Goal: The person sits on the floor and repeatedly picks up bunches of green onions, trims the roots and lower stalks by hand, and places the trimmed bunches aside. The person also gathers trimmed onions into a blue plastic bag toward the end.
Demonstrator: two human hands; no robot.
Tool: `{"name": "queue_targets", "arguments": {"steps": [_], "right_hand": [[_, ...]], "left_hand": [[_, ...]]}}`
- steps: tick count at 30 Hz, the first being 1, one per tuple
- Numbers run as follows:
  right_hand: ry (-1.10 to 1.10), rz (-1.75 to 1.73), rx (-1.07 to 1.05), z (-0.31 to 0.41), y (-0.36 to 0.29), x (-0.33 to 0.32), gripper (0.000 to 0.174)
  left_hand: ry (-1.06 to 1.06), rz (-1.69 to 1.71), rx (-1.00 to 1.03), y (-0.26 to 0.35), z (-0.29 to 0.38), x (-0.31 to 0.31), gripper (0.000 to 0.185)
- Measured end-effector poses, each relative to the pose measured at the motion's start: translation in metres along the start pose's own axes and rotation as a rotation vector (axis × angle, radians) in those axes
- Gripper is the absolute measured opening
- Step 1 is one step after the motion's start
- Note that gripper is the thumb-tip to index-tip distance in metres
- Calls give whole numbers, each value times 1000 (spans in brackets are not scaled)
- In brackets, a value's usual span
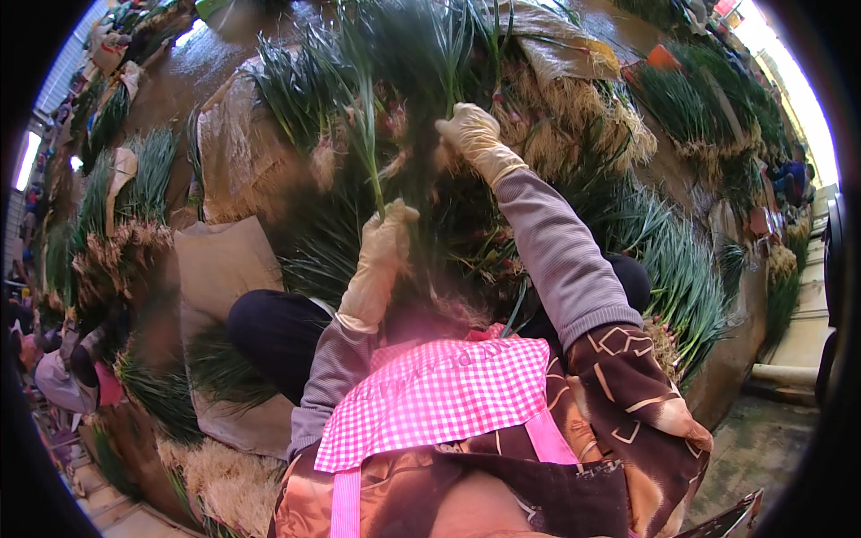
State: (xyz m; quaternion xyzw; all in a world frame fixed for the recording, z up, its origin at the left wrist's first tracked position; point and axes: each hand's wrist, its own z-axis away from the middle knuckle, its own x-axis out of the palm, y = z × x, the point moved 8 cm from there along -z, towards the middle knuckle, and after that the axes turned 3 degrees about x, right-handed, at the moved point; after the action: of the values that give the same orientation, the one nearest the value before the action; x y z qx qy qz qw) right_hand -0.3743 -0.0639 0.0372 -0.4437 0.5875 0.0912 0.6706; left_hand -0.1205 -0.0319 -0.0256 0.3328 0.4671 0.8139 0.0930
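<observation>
My left hand (pixel 385 252), in a pale yellow rubber glove, is closed around the stems of a few green onions (pixel 366 134), whose leaves point away from me. Farther forward and to the right, my right hand (pixel 471 131), gloved alike, grips the base of more green leaves (pixel 447 64); the roots below it are blurred. Between and beneath the hands lies a loose heap of green onions (pixel 471 252) with reddish bulbs and stringy roots. Just ahead of my left hand, a few bulbs with pale roots (pixel 324 161) hang from a pile.
Brown sheets (pixel 229 262) lie at my left, partly under leaves. Bundled green onions (pixel 679 262) are spread at my right, and root ends (pixel 565 128) stick out of a covered stack ahead. More piles stand on the wet floor (pixel 222 50). A person (pixel 67 376) sits at the far left.
</observation>
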Motion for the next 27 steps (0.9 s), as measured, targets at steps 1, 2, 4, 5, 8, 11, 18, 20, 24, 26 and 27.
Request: {"name": "queue_targets", "arguments": {"steps": [1,2,4,5,8,11,18,20,24,26,27], "right_hand": [[-20,-89,40,-12,8,-1,32],[-108,-189,89,-15,13,5,31],[-62,-659,78,1,15,-4,21],[8,-843,16,17,13,-16,17],[-44,-851,-66,82,-12,-6,21],[-11,-768,-345,139,-48,8,26],[-864,-1147,-27,193,-25,83,38],[-687,-988,-20,193,-8,79,36],[-872,-85,-166,198,18,76,39],[-1015,180,-465,188,23,56,39],[-1006,127,-533,174,26,37,41]], "left_hand": [[17,-38,-17,0,-2,-5,29],[-8,-26,51,7,-4,-5,30],[33,-14,113,16,-3,-9,32],[54,-43,103,18,-4,-10,35],[33,-28,192,25,-11,6,32],[4,35,101,11,-16,17,24],[119,-57,156,8,-18,1,22],[164,-49,77,8,-14,-2,21],[81,86,141,35,5,7,22],[79,156,309,56,10,5,21],[34,216,366,62,10,7,19]]}}
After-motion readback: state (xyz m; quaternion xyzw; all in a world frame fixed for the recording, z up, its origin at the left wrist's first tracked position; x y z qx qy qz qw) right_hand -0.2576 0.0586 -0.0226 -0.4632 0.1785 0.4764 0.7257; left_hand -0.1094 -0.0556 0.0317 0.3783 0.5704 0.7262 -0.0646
